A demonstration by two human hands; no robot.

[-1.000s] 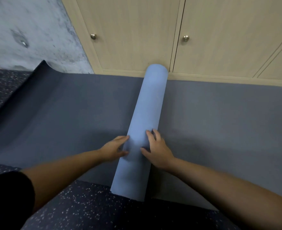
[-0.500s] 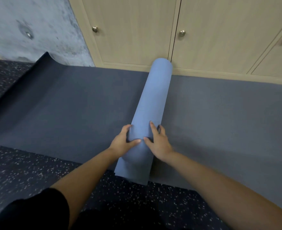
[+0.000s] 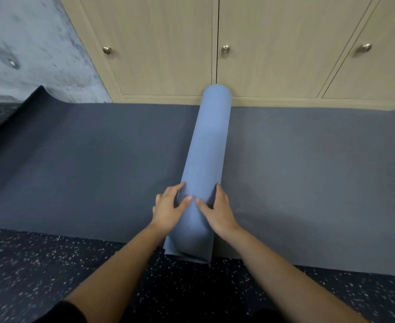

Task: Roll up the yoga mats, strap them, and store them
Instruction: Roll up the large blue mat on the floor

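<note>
- While both bare arms reach in from 6 o'clock, the left hand and right hand meet on the near part of a rolled light-blue yoga mat.
- The left hand grasps the roll from its 9 o'clock side, thumb laid over the top and fingers wrapped against the flank.
- The right hand grasps it from the 3 o'clock side in the same way, thumb on top and fingers down the far flank. The two thumb tips sit just beside each other on the crest of the roll.
- The roll lies lengthwise, running from 6 o'clock up to 12 o'clock. It rests on a dark grey yoga mat that is spread out flat beneath it and stretches from 9 o'clock across to 3 o'clock.
- The roll's far end sits right at the foot of the wooden cabinet, below the seam between two doors. I cannot tell whether it touches.
- Its near end reaches just past the dark mat's near edge, over the speckled floor, and a loose outer edge of blue shows flat there.
- Towards 10 o'clock the dark mat's far corner curls up off the floor, in front of a mottled grey concrete wall.
- Three round metal knobs show on the cabinet doors: one at 11 o'clock, one at 12 o'clock, one at 2 o'clock.
- A black sleeve covers the left upper arm at 7 o'clock.
</note>
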